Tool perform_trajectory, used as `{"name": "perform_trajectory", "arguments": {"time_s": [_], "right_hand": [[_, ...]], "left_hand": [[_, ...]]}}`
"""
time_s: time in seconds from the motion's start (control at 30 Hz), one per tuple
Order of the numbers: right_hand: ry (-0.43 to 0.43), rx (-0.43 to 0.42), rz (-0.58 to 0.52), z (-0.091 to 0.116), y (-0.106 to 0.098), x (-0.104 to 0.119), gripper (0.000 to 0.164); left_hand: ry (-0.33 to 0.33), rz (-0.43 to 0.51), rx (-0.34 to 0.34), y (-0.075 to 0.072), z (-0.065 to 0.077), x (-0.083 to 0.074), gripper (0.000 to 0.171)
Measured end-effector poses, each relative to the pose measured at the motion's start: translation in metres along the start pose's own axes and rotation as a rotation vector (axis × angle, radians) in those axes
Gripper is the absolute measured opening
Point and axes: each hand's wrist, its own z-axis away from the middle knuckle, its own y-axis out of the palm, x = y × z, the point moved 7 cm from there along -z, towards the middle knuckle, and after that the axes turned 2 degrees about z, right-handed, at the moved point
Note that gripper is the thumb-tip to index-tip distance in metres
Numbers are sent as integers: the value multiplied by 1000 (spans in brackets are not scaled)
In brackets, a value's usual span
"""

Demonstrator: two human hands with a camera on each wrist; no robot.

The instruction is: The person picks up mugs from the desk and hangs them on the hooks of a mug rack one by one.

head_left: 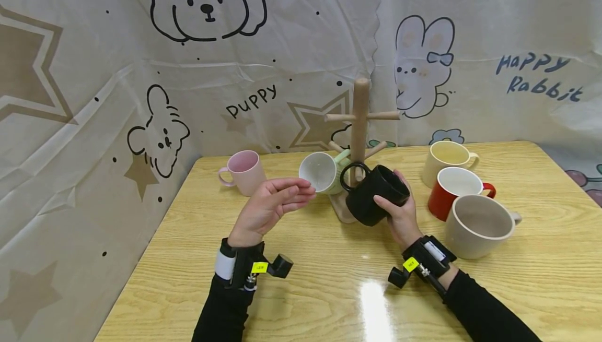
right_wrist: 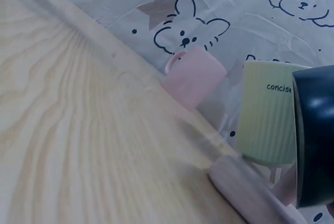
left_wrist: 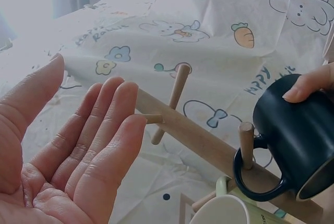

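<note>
My right hand (head_left: 402, 216) grips a black mug (head_left: 369, 201) by its body, thumb on the near side. The mug is tilted, its mouth to the right and its handle toward a wooden mug rack (head_left: 360, 133). In the left wrist view the black handle (left_wrist: 237, 174) overlaps a lower peg (left_wrist: 246, 145) of the rack. A pale green ribbed mug (right_wrist: 266, 114) hangs by its handle from another lower peg, on the left. My left hand (head_left: 273, 203) is held up beside that green mug, fingers extended, palm toward the rack, holding nothing.
On the table's left stands a pink mug (head_left: 246, 175). To the right a yellow mug (head_left: 442, 162), a red mug (head_left: 442, 198) with white inside and a wide beige mug (head_left: 475, 232) stand close together. A printed cloth (head_left: 291, 28) hangs behind the wooden table (head_left: 320, 290).
</note>
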Motion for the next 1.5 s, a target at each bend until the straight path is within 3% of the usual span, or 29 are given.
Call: {"name": "perform_trajectory", "arguments": {"time_s": [0.23,0.5,0.93,1.3,1.5], "right_hand": [[47,38,69,3,-2,-6,75],[85,-2,10,6,-6,-19,56],[60,20,-11,9,-6,-25,51],[-6,99,75,7,-6,-30,60],[79,80,102,8,-6,-31,67]], "left_hand": [[-6,5,-9,0,0,0,12],[16,15,24,2,0,1,14],[25,-1,39,2,-1,3,15],[33,10,56,4,-1,2,14],[22,-2,42,3,-1,2,14]]}}
